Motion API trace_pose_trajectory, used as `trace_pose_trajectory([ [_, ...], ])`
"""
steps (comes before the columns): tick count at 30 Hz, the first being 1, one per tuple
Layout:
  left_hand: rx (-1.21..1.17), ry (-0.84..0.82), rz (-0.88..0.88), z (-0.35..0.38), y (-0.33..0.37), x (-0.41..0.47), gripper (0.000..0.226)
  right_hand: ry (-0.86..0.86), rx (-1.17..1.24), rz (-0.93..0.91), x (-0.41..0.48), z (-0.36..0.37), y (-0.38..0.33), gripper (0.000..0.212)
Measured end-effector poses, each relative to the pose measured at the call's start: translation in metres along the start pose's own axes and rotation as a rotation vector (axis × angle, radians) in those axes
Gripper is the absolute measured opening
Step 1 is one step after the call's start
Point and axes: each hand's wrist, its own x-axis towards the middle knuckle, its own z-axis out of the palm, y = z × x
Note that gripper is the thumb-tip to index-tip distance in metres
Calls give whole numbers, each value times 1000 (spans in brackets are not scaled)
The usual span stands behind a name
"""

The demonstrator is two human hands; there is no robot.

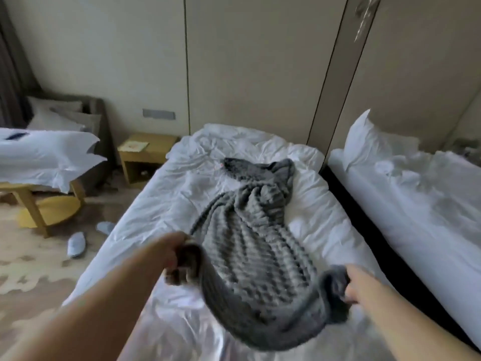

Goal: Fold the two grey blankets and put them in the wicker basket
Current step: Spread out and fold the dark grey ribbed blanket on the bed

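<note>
White bed (161, 204) bears a grey blanket (247, 246), its corners gripped by left hand (177, 252) and right hand (358, 282).

Two hands, left hand (177, 254) and right hand (360, 285), one grey blanket (250, 246) in plain sight, two white beds, middle bed (161, 204), right bed (416, 209), two pale slippers (76, 243), one nightstand (145, 157), one round table (49, 209), one armchair (100, 131)

Open bed (161, 204) surface lies left of and beyond the grey blanket (250, 243). A second bed (416, 204) bounds the right; the wall (247, 61) closes the far end.
</note>
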Motion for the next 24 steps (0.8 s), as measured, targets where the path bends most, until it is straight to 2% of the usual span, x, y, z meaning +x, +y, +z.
trace_pose_trajectory([
  [2, -63, -59, 412, 21, 131, -52, 19, -245, 32, -474, -59, 60, -140, 24],
  [4, -290, -176, 709, 24, 232, -111, 18, -575, 50, -946, -148, 88, -265, 17],
  [5, -351, -231, 819, 22, 268, -139, 20, -652, 36, -1143, -174, 87, -312, 13],
  [6, -376, -282, 916, 17, 291, -163, 23, -628, 55, -1245, -190, 75, -349, 10],
  [7, -389, -315, 988, 12, 305, -182, 25, -602, 147, -1276, -195, 59, -385, 6],
  [8, -407, -328, 1025, 8, 312, -195, 29, -571, 247, -1293, -202, 41, -401, 14],
  [9, -432, -321, 1035, 4, 313, -204, 34, -661, 284, -1280, -206, 30, -404, 17],
  [10, -443, -308, 1026, 1, 310, -207, 37, -766, 295, -1294, -210, 24, -395, 8],
  [11, -434, -277, 1019, -2, 303, -207, 36, -787, 249, -1263, -217, 16, -378, 12],
  [13, -381, -251, 1009, -6, 278, -203, 33, -894, 281, -1094, -208, 0, -327, 53],
  [14, -374, -247, 993, -8, 263, -199, 32, -879, 290, -1112, -202, -6, -294, 61],
  [15, -382, -239, 964, -10, 248, -193, 31, -886, 226, -1201, -211, -11, -270, 58],
  [17, -403, -209, 863, -17, 212, -174, 32, -1249, 118, -1077, -216, -31, -229, 53],
  [18, -401, -182, 802, -21, 193, -163, 32, -1359, 73, -1023, -210, -41, -208, 54],
  [19, -389, -143, 743, -27, 170, -150, 35, -1377, 56, -968, -200, -54, -185, 55],
  [20, -373, -118, 688, -32, 149, -139, 37, -1366, 65, -944, -186, -71, -162, 59],
  [22, -329, -73, 544, -41, 98, -118, 42, -1223, 91, -936, -170, -101, -110, 65],
  [23, -269, -39, 461, -44, 72, -110, 40, -1038, 139, -943, -160, -116, -83, 61],
  [24, -194, 0, 383, -46, 43, -106, 37, -807, 87, -963, -151, -125, -62, 62],
])
